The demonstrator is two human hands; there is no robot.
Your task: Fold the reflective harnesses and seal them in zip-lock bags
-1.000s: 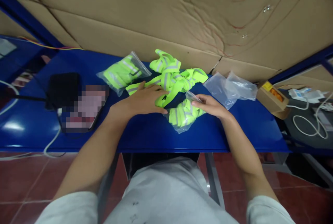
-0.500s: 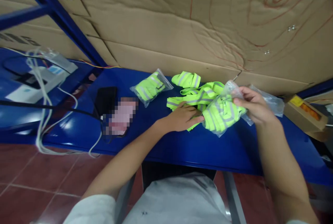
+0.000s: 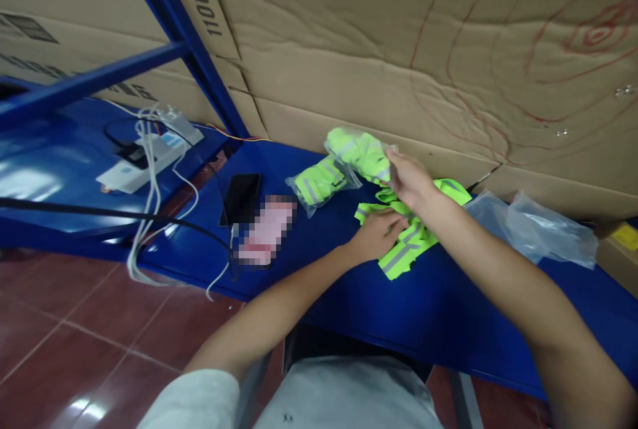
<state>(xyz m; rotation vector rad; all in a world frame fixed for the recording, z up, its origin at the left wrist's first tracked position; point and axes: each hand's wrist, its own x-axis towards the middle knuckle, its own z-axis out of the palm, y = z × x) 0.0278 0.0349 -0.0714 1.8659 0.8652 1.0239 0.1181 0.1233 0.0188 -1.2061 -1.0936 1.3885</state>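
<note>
Beyond the tangled straps (image 3: 413,243), the right hand (image 3: 411,180) has its fingers closed on one end of a stuffed bag (image 3: 359,153), probably leaving its bulk free; it overlaps a second bag (image 3: 315,184) in view. The left hand (image 3: 377,235) lies at the straps, perhaps steadying them; whether its fingers grip, I cannot tell. Clear bags (image 3: 545,226) lie right of the straps on the bench (image 3: 448,313), likely for easy reach.

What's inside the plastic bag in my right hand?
Through the plastic bag, bunched yellow-green fabric with silver stripes shows. Your right hand covers the bag's right end, and whatever lies within the folds can't be seen.
</note>
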